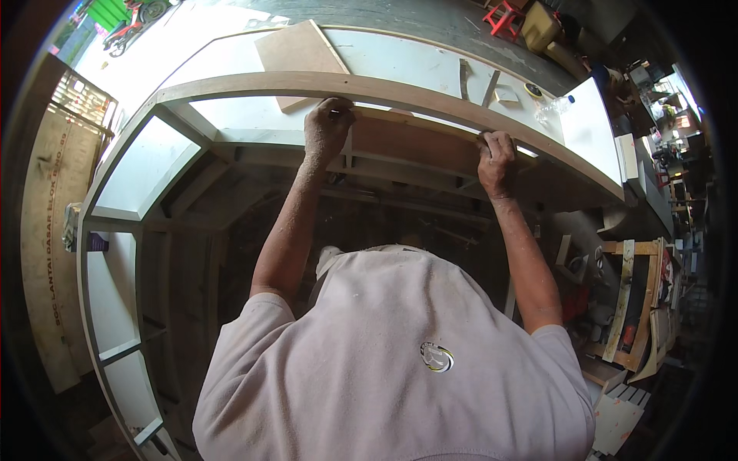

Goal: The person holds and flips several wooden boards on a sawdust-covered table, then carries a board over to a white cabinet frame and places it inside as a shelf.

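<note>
A brown wooden panel (415,147) stands on edge just inside the curved wooden rail (265,83) of a large counter frame. My left hand (329,129) is closed on the panel's left end, its knuckles close beneath the rail. At the other end, my right hand (498,160) pinches the panel's upper edge with bent fingers. Both forearms reach forward and apart. The panel's lower part fades into the dark inside of the frame, and the fingertips behind its edge are hidden.
Beyond the rail, a white countertop (384,58) carries a loose plywood sheet (296,58), narrow strips (490,88) and a tape roll (533,91). The frame's open bays (111,292) curve round on the left. Timber pieces (626,300) stand at right; a red stool (503,19) is farther off.
</note>
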{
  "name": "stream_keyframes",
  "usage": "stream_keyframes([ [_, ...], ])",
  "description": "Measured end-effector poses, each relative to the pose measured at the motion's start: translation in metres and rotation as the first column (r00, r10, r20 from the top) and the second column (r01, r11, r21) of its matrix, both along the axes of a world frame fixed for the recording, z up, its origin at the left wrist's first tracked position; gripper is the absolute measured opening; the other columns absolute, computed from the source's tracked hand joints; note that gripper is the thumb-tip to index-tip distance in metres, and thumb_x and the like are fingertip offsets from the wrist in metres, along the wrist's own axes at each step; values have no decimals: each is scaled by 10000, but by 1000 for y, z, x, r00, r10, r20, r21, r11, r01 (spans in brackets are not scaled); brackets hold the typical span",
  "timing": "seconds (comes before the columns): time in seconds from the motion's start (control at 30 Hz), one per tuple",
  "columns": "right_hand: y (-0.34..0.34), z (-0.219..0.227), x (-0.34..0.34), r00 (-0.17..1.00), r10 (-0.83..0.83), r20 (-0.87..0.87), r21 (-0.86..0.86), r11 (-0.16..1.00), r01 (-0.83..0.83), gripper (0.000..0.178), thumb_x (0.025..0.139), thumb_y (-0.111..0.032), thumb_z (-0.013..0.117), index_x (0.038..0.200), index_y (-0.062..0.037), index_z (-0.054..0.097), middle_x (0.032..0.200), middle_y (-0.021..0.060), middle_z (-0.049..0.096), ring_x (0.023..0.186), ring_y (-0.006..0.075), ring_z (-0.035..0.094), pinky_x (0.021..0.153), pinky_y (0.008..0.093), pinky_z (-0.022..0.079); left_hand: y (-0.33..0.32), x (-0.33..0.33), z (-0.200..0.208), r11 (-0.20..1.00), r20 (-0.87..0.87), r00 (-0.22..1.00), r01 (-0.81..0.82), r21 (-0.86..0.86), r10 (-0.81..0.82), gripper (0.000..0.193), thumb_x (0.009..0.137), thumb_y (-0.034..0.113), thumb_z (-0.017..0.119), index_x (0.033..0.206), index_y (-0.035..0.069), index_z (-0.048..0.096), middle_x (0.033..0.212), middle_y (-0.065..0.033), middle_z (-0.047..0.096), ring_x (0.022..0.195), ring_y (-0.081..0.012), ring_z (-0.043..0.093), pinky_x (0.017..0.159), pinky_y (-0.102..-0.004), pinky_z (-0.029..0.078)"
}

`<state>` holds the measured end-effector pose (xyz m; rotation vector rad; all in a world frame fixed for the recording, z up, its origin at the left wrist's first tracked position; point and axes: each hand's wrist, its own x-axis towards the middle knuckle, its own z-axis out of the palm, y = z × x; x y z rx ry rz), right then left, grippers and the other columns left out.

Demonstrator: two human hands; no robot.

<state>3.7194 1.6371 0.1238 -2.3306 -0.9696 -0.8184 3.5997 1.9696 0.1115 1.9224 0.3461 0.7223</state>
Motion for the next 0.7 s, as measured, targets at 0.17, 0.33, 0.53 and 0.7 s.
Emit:
stream_keyframes([
  [0.17,-6,6,-4,1000,-20,3,14,1000,20,171,763,3,680,928,-28,651,909,96,588,911,312,596,803,415,479,-5,6,-7,998,72,997,-32,-47,35,243,741,146,795,931,26,699,873,-92,717,801,-190,706,743,-314,543],
  [0.33,-1,-4,-6,996,-48,68,119,992,40,145,771,40,649,903,-20,657,869,96,591,862,318,609,719,403,492,-5,10,-10,974,110,993,-26,-227,52,186,839,146,759,920,-15,712,803,-56,712,728,-102,641,692,-242,503],
  [0.53,-15,-32,-9,979,-151,134,145,981,132,196,826,-58,636,1015,-47,686,1043,99,635,989,297,616,854,415,505,-25,21,-24,977,140,978,-130,-168,154,202,842,167,733,878,-31,729,749,-76,707,704,-120,645,672,-264,507],
  [0.7,-20,-21,-16,986,-117,121,178,979,94,291,804,-30,627,1089,-42,686,1095,75,620,1074,256,584,969,421,435,-27,27,-33,968,214,964,-107,-227,157,199,843,142,731,858,-56,714,725,-89,698,691,-130,644,671,-270,530],
])
